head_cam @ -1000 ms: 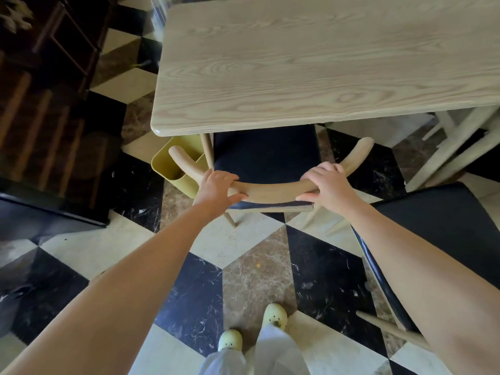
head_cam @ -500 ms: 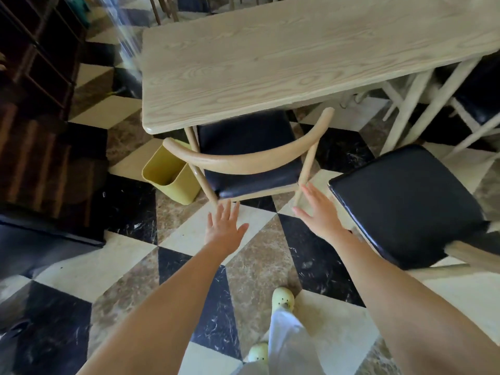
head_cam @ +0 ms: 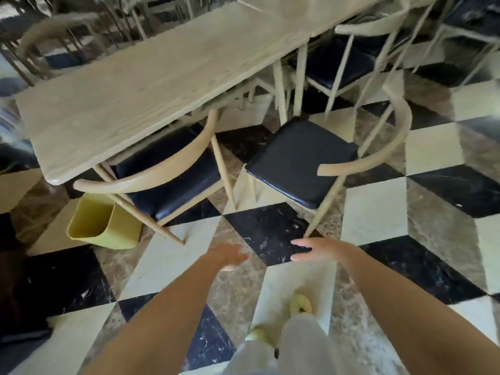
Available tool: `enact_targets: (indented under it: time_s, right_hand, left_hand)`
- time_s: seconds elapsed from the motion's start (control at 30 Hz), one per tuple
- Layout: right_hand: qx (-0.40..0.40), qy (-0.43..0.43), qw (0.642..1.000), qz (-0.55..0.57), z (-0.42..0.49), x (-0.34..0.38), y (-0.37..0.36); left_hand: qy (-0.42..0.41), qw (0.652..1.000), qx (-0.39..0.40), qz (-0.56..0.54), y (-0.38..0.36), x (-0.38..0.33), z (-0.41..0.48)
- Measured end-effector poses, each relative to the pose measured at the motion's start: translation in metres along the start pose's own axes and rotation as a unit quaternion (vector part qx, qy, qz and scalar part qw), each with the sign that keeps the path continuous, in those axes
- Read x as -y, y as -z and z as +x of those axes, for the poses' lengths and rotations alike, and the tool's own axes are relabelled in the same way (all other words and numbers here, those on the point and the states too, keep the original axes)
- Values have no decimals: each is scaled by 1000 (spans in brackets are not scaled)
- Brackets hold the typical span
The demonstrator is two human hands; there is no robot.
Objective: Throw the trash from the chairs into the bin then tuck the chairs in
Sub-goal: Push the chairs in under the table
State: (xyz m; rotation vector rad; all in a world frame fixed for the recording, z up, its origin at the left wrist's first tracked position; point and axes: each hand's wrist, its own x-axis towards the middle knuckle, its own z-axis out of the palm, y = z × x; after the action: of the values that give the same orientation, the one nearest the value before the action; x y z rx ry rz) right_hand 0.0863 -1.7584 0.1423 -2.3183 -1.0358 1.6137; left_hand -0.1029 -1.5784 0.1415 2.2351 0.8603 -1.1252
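A wooden chair with a black seat [head_cam: 173,171] stands pushed partly under the light wooden table [head_cam: 130,93], its curved backrest toward me. A second chair of the same kind [head_cam: 300,161] stands out from the table to the right, its seat bare. A yellow bin [head_cam: 102,226] sits on the floor left of the first chair. My left hand [head_cam: 230,255] and my right hand [head_cam: 316,249] hover over the floor in front of both chairs, fingers apart, holding nothing. No trash shows on either seat.
More chairs of the same kind [head_cam: 349,63] crowd around the table's far right and behind it. Checkered marble floor [head_cam: 378,212] spreads right of the second chair. My feet in yellow shoes [head_cam: 300,304] are below.
Both hands let go of the first chair's backrest and drew back toward me. The view swung right, so the second chair now shows in full.
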Motion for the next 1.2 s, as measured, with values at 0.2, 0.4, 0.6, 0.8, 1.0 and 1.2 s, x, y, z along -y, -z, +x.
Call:
enact_targets:
  time_s: [0.2,0.4,0.6,0.8,1.0,1.2]
  right_hand:
    - [27,-37,999,-26,-42,-81,31]
    - [15,-80,995,-59,-58,-177,81]
    - [13,-96,990,-101,-84,-230,155]
    - [-25,-95,992,-85,-90,-259,234]
    - [-77,-18,992,-103,-78,-237,316]
    - [-187,107,970,-111,-22,-209,373]
  left_hand:
    - [-85,990,44,101,13,-97,5]
    - [-99,986,71,111,26,-205,32]
    - [-98,984,92,116,50,-307,53]
    - [-149,985,23,81,107,-372,77]
    - [-162,970,-182,-7,163,-400,100]
    - [-152,969,-177,-86,175,-398,155]
